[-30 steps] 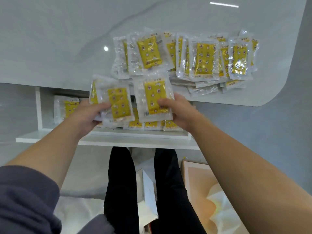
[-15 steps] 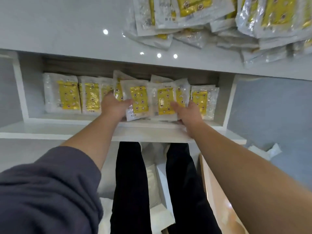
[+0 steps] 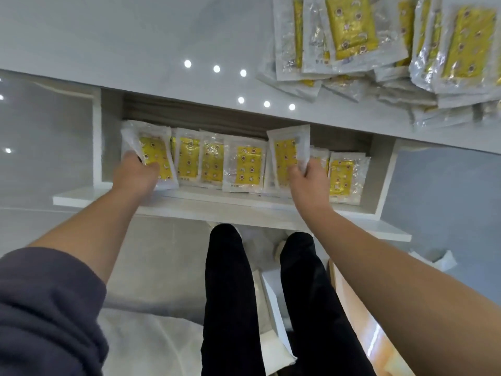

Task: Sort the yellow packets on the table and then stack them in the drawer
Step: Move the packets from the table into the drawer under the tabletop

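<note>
Both hands are holding packets in the drawer: left hand gripping one now at 9 o'clock, right hand pinching another. The writing is too blurry to read. More packets are lying at 1 o'clock on the table.

Black trousers above a wooden board.
</note>
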`<state>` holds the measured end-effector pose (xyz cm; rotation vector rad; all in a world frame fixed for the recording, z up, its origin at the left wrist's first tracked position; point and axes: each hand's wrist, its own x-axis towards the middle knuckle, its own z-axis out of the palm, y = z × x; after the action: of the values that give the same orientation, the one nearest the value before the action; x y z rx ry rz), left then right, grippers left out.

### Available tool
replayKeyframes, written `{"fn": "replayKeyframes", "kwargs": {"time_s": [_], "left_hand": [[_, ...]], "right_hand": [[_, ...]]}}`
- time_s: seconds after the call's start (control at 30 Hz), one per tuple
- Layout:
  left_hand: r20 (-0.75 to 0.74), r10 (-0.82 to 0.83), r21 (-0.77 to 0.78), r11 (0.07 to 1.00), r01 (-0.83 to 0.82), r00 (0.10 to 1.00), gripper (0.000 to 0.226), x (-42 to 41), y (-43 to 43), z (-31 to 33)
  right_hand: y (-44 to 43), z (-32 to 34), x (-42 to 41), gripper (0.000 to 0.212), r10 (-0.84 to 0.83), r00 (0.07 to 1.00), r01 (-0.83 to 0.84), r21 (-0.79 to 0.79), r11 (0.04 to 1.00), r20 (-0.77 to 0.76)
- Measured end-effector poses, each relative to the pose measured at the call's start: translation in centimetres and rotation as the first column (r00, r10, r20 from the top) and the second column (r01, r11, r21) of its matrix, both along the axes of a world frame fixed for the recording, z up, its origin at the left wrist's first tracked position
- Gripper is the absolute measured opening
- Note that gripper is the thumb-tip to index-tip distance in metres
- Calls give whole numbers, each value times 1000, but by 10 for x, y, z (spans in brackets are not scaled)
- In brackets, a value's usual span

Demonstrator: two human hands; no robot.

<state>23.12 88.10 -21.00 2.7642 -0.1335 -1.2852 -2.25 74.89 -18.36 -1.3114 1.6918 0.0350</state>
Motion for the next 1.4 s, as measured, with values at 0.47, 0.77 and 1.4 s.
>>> {"fn": "replayKeyframes", "kwargs": {"time_s": [0.47,0.77,1.4], "left_hand": [[68,-491,446,794,413,869,45,46,-7,-25],[52,-907,77,420,904,417,72,29,-34,-36],[-79,-62,-519,855,12,995,40,-93,-222,112]], "right_hand": [[62,-63,153,15,477,873,-447,224,866,-103],[41,-56,114,29,756,597,-727,219,651,-267],[-100,99,15,5,158,987,-137,-337,932,36]]}}
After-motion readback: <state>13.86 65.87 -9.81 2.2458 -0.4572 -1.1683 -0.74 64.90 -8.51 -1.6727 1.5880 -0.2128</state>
